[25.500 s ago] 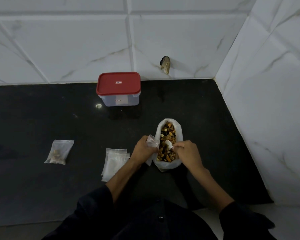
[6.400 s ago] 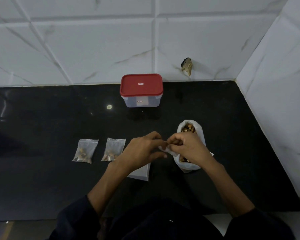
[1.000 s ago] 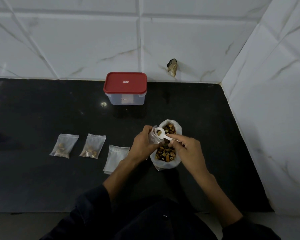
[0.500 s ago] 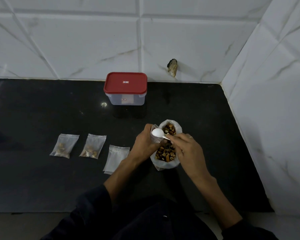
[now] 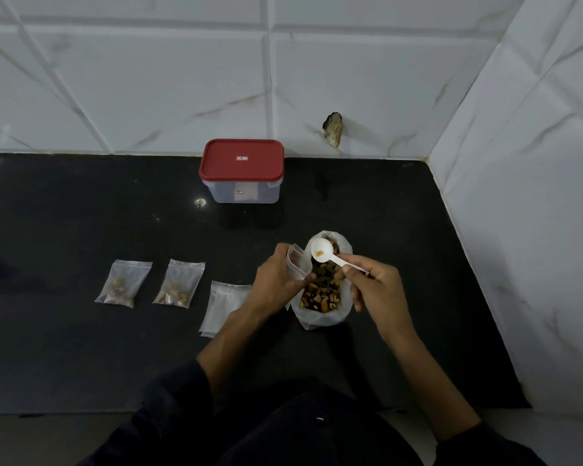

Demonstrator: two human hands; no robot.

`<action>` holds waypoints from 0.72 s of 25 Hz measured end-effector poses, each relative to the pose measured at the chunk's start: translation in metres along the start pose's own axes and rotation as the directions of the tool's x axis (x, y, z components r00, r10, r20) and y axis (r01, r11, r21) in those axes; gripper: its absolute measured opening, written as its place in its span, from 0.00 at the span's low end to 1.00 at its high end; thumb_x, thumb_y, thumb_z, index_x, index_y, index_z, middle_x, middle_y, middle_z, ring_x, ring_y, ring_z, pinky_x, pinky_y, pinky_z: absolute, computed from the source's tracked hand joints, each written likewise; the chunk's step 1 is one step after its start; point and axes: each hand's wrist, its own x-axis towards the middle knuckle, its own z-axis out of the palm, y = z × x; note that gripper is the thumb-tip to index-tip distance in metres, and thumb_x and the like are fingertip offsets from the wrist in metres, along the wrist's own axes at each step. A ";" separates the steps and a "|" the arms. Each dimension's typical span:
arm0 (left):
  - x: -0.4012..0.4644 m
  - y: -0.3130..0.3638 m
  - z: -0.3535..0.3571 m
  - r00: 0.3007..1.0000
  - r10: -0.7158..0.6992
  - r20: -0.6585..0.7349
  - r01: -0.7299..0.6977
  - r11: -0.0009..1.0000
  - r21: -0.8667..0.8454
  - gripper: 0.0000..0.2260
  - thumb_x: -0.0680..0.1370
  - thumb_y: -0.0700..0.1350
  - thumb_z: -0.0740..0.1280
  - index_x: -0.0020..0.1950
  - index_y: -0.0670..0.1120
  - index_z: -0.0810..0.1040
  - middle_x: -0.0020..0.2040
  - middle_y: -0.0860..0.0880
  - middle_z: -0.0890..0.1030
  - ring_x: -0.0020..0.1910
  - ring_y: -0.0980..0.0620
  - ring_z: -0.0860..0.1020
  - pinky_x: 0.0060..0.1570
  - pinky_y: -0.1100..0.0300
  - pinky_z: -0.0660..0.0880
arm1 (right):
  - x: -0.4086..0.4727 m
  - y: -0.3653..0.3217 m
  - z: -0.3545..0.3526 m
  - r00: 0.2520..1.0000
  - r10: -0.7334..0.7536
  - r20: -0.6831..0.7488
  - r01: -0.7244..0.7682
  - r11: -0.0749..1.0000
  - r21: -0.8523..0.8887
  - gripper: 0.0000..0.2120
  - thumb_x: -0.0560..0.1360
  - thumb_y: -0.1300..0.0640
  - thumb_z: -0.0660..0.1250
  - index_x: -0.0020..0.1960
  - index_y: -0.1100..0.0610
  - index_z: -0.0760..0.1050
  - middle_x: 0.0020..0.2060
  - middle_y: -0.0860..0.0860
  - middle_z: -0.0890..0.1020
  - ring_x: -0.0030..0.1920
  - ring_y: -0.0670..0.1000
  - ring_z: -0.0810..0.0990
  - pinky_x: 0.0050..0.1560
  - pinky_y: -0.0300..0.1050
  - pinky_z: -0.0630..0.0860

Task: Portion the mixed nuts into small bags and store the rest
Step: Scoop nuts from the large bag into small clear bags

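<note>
While left hand [image 5: 276, 280] pinches small bag [image 5: 298, 265] open, right hand [image 5: 372, 287] pinching spoon [image 5: 323, 255]: tip spoon inside bag mouth, over nut sack [image 5: 322, 290]

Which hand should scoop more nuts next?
The right hand, probably: it already holds the spoon above the nut bag, while the left hand holds the small bag open.

Back centre: the red-lidded container [image 5: 241, 171] stands against the wall — we pass either side of it.
Left: two filled bags [image 5: 123, 283] and the empty stack [image 5: 225, 306] lie flat in a row.
Right: the nut bag [image 5: 323, 290] stands near the tiled side wall [image 5: 519, 213] — we find that gap narrow.
</note>
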 end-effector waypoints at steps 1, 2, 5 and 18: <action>-0.001 -0.004 0.000 1.000 -0.010 0.003 0.010 0.999 0.030 0.28 0.72 0.50 0.73 0.68 0.48 0.65 0.61 0.50 0.76 0.59 0.54 0.76 0.57 0.56 0.76 | 0.002 0.004 -0.002 1.000 0.014 -0.015 -0.015 0.999 -0.046 0.11 0.79 0.62 0.63 0.55 0.51 0.80 0.32 0.46 0.82 0.24 0.41 0.73 0.27 0.34 0.69; -0.001 -0.008 0.000 1.000 -0.026 0.006 0.026 0.998 0.055 0.28 0.72 0.51 0.73 0.68 0.48 0.65 0.61 0.49 0.76 0.59 0.53 0.76 0.58 0.52 0.77 | 0.004 0.008 -0.005 0.999 0.022 -0.030 -0.025 0.993 -0.117 0.10 0.79 0.61 0.63 0.54 0.54 0.81 0.31 0.45 0.81 0.23 0.41 0.73 0.26 0.33 0.69; -0.004 -0.019 0.004 0.995 -0.091 0.027 0.087 0.990 0.113 0.27 0.73 0.55 0.71 0.68 0.49 0.65 0.61 0.48 0.77 0.58 0.51 0.77 0.58 0.48 0.76 | 0.007 0.022 -0.009 1.000 0.007 0.013 -0.001 0.916 -0.402 0.09 0.79 0.61 0.63 0.54 0.54 0.81 0.35 0.46 0.81 0.28 0.39 0.76 0.29 0.32 0.70; -0.001 -0.022 0.018 0.974 -0.224 0.023 0.218 0.964 0.154 0.17 0.77 0.51 0.66 0.62 0.46 0.68 0.53 0.47 0.79 0.48 0.50 0.79 0.48 0.52 0.79 | 0.029 0.035 0.007 0.956 0.284 0.065 -0.111 0.560 -0.821 0.10 0.80 0.56 0.61 0.53 0.58 0.80 0.44 0.53 0.81 0.42 0.49 0.80 0.40 0.42 0.76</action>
